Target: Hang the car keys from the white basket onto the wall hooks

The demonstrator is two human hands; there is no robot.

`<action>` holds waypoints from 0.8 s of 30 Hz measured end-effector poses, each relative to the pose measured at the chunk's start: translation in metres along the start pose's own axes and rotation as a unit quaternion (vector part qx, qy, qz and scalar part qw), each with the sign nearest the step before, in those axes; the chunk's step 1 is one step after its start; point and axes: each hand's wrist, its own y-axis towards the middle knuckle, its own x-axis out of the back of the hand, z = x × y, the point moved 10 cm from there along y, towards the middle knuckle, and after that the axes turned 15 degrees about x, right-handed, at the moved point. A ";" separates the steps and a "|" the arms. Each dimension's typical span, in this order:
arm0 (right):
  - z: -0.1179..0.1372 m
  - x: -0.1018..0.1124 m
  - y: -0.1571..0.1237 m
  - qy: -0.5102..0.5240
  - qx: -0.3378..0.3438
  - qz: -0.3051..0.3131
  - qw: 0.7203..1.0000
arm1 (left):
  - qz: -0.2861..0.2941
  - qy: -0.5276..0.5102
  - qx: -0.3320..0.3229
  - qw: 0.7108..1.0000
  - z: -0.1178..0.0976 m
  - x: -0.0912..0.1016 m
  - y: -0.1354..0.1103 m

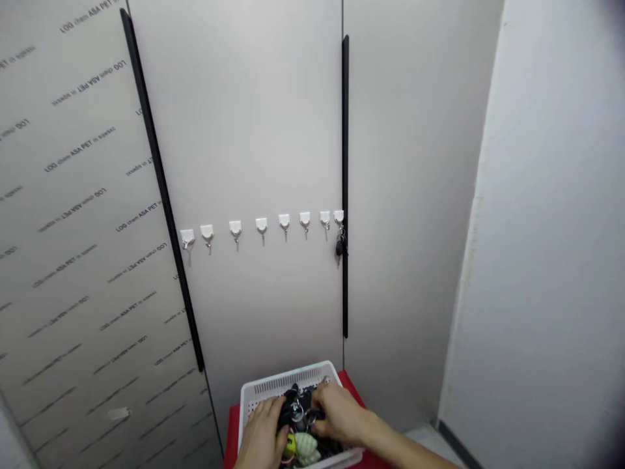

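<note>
A white plastic basket [288, 379] holds a jumble of keys and key rings [297, 412], mostly dark. My left hand [263, 430] reaches in at its left side, thumb and fingers bent around a black piece of the pile that I cannot make out. From the right, my right hand [339, 413] dips into the basket, with fingers and thumb closing on a key ring [311, 420]. Just below the hands lie a pale green shell-like charm [306, 448] and a yellow-green charm [290, 445]. The right fingertips are partly hidden among the keys.
Under the basket is a red surface [232, 433]. Several white hooks [262, 225] run in a row across the pale cabinet door [263, 299]. Dark keys [339, 246] hang from the rightmost hook, beside a long black handle [346, 163]. A white wall [547, 228] stands at right.
</note>
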 end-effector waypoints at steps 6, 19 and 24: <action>-0.021 0.193 0.034 -0.054 -0.067 -0.287 0.954 | -0.063 -0.022 -0.056 0.996 0.011 -0.004 0.002; -0.038 0.306 0.038 -0.180 -0.281 -0.439 0.834 | -0.100 -0.049 -0.096 0.989 0.016 -0.006 0.003; -0.020 0.340 0.042 -0.188 -0.211 -0.478 0.832 | -0.056 -0.070 -0.043 0.995 0.013 -0.004 -0.002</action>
